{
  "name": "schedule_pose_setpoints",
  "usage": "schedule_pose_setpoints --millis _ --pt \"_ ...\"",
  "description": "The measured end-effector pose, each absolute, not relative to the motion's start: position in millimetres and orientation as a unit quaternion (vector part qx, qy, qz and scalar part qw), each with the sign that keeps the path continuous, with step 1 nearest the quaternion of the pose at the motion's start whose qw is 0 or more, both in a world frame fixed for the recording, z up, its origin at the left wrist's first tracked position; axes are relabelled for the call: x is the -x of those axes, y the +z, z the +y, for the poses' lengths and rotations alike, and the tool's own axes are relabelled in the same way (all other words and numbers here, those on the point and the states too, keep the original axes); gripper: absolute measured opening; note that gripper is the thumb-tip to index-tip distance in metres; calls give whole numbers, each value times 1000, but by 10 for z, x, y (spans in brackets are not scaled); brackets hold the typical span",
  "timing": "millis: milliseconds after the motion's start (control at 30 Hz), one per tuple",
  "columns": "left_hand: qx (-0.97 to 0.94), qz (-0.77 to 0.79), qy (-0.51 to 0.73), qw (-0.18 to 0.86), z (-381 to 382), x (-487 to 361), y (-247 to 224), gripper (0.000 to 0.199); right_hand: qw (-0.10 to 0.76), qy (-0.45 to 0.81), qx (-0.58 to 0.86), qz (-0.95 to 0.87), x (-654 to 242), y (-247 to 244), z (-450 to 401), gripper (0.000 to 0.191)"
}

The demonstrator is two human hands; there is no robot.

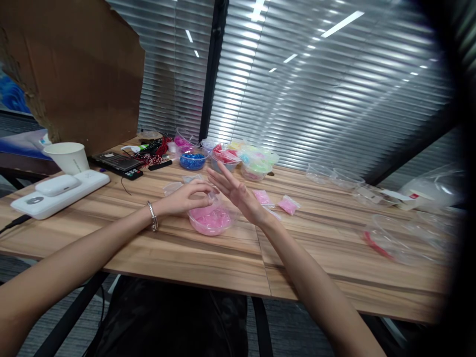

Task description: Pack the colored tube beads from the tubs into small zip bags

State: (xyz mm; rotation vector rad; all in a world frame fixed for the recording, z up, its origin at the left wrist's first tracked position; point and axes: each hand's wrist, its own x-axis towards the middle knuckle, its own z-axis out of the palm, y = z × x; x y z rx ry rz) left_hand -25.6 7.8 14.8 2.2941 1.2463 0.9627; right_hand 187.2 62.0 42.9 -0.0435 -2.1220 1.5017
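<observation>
A clear plastic bowl (210, 229) with pink pieces in it stands on the wooden table in front of me. Over its far left rim is my left hand (188, 196), with a bracelet at the wrist. Its fingers are bent together round a small clear plastic bag (212, 196), partly hidden by the hand. My right hand (238, 193) is raised above the bowl's right side, fingers straight and holding nothing. Two small bags of pink pieces, one nearer bag (262, 198) and another bag (288, 205), lie just right of that hand.
Bowls of coloured pieces, including a blue one (192, 159), line the back. At left are a paper cup (69, 154), a white power bank (61, 193) and a remote (133, 174). Clear empty bowls (394, 240) stand at right. A cardboard sheet (89, 69) rises behind.
</observation>
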Motion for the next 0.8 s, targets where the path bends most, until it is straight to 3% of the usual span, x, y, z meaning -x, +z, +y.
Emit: schedule_pose_setpoints --millis 400,800 --pt "-788 432 382 216 95 243 120 33 209 535 -14 -818 -1920 474 568 70" --pt "-724 432 446 299 122 203 80 31 226 540 -3 -811 -1917 483 526 69"
